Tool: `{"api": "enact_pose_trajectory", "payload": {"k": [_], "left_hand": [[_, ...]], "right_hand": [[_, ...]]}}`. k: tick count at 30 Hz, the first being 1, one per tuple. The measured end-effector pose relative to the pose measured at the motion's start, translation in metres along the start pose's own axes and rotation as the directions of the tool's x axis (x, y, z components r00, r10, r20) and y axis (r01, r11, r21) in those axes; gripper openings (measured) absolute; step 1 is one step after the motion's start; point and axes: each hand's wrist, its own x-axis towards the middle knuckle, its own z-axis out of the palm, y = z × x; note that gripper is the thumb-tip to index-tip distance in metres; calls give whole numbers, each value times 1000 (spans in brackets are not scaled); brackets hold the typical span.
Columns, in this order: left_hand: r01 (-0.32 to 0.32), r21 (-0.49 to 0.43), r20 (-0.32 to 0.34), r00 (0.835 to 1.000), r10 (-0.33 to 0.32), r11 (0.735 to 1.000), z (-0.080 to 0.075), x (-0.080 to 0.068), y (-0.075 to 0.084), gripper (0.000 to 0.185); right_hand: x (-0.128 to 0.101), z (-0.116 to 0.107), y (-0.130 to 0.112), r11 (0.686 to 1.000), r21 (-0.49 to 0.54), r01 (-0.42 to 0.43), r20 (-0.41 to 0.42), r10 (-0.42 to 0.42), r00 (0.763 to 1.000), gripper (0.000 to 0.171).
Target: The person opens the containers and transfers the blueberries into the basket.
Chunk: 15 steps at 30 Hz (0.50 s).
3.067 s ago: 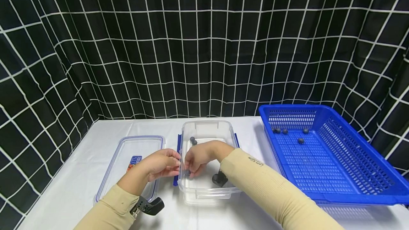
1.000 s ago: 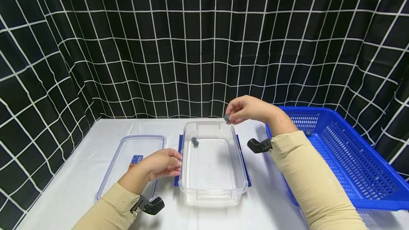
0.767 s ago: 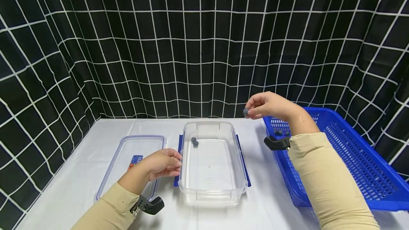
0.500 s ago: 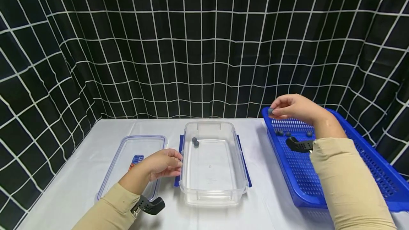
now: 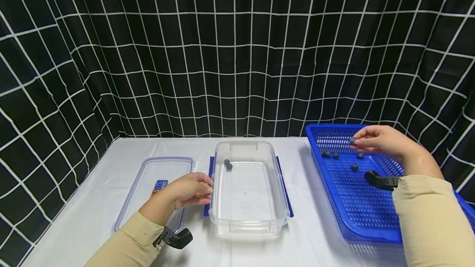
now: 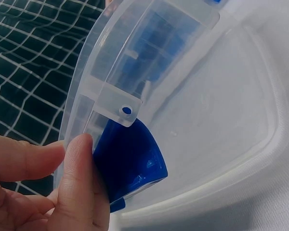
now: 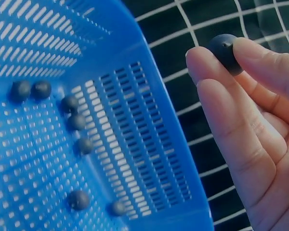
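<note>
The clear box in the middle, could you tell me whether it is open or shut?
Open: the clear box has no lid on, and its lid lies flat on the table beside it.

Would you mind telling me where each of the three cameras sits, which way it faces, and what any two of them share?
Head: worn on the head, looking forward and down at the table; shows both sleeves, the left hand and the right hand.
Left wrist: at the left hand, looking along the clear box and its blue clip; shows fingers.
Right wrist: at the right hand, looking down into the blue basket; shows fingers pinching a dark ball.
Shared: head and right wrist both show basket and ball.
</note>
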Motion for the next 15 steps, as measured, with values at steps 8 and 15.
{"api": "enact_pose_trajectory", "payload": {"k": [8, 15], "left_hand": [[-1, 5, -2, 1000, 1, 1000, 0, -1, 1, 18], [2, 7, -1, 1000, -2, 1000, 0, -1, 2, 18]], "right_hand": [[-6, -8, 23, 998, 25, -54, 12, 53, 999, 36], [-10, -11, 35, 992, 90, -89, 31, 86, 996, 27]]}}
